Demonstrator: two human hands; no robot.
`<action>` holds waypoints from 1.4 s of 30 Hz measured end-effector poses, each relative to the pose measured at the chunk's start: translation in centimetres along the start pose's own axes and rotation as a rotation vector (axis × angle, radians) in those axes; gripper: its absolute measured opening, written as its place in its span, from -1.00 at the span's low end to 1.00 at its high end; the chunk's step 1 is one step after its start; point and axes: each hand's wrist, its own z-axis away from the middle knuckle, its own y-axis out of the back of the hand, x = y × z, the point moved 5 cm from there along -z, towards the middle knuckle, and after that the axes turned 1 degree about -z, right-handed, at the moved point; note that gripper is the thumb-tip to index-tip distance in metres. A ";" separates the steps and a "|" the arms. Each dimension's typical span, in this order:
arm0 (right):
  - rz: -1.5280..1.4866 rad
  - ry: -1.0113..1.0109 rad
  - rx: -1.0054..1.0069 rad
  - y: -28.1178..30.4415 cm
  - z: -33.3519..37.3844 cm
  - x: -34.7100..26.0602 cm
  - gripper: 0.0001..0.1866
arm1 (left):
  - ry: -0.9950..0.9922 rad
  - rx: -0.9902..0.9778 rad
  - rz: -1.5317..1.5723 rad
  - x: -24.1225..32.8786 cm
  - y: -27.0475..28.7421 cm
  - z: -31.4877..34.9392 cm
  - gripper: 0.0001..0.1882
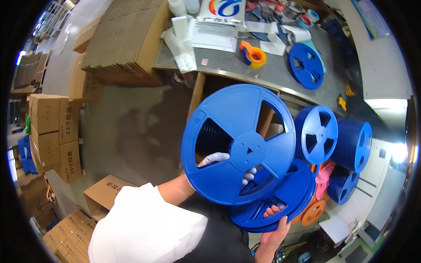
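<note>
A large blue plastic reel (272,155) with wide cut-out windows faces me in the middle of the view. My left hand (214,159), in a pale glove, is closed on it near the hub, with fingertips showing through two windows. Lower right, my bare right hand (276,230) grips the rim of a small stack of blue reels (302,193), its fingers coming through a window and its thumb on the edge. The front reel overlaps that stack and hides part of it. Behind the front reel, a cardboard carton (197,94) holds dark stacked reels, seen through a window.
A metal worktable (219,72) at the back bears papers, an orange tape dispenser (253,55) and a blue reel (305,65). More blue reel stacks (319,133) and an orange reel (313,212) stand at right. Flattened cartons (118,44) and closed boxes (55,127) are at left.
</note>
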 end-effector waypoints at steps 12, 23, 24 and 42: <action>0.041 -0.072 0.027 0.7 -0.9 1.3 -0.41 | 0.020 -0.198 0.303 0.8 1.5 -0.2 -0.23; 0.144 -0.114 0.104 -0.1 -1.2 1.2 -0.48 | -0.153 -0.025 0.144 4.0 10.2 0.2 -0.24; 0.138 -0.103 0.104 -0.2 -1.3 1.2 -0.49 | -0.289 0.401 -0.068 4.4 10.2 0.5 -0.24; 0.095 -0.137 0.057 -0.4 -1.2 0.9 -0.54 | -0.327 1.573 -1.674 5.1 9.6 -0.8 0.04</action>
